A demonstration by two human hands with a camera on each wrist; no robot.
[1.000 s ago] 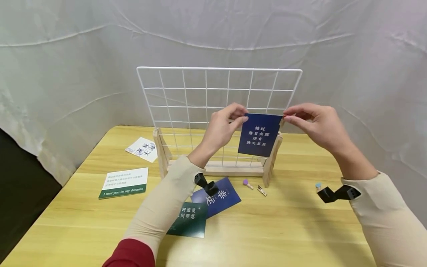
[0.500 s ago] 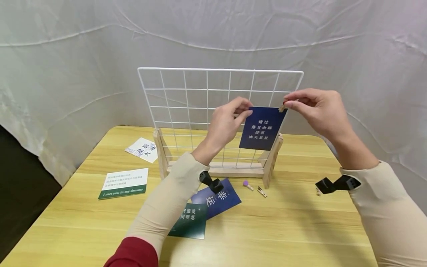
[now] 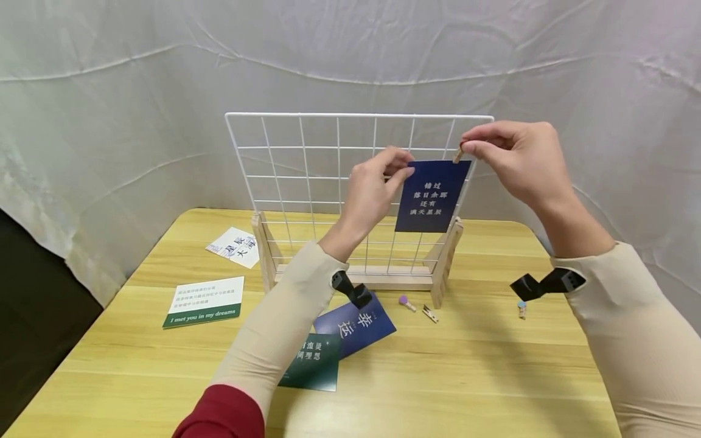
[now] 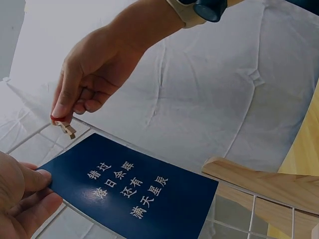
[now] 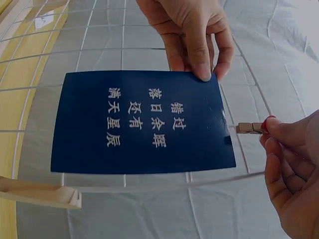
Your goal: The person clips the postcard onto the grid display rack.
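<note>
A dark blue card (image 3: 429, 220) with white characters stands in front of the white wire grid (image 3: 358, 114), near its right side. My left hand (image 3: 368, 190) pinches the card by its top left corner. Between thumb and fingertips, my right hand (image 3: 528, 161) pinches a small wooden clothespin (image 5: 249, 128) with a red top. The clothespin's tip is at the card's top edge, toward the right corner; in the right wrist view [it] a narrow gap seems to separate them. Part of the grid is hidden behind the card and left hand.
Wooden feet (image 3: 450, 261) hold the grid upright. Before it lie a purple-topped clothespin (image 3: 407, 303), a plain-looking one (image 3: 430, 314), a blue card (image 3: 372, 328) and a green card (image 3: 323, 368). A blue-topped clothespin (image 3: 522, 310) lies right; white-green (image 3: 205, 298) and white cards (image 3: 232, 246) lie left.
Both hands have risen, bringing the blue card higher against the grid. The right hand's clothespin has shifted from the card's right corner to just above its top edge.
</note>
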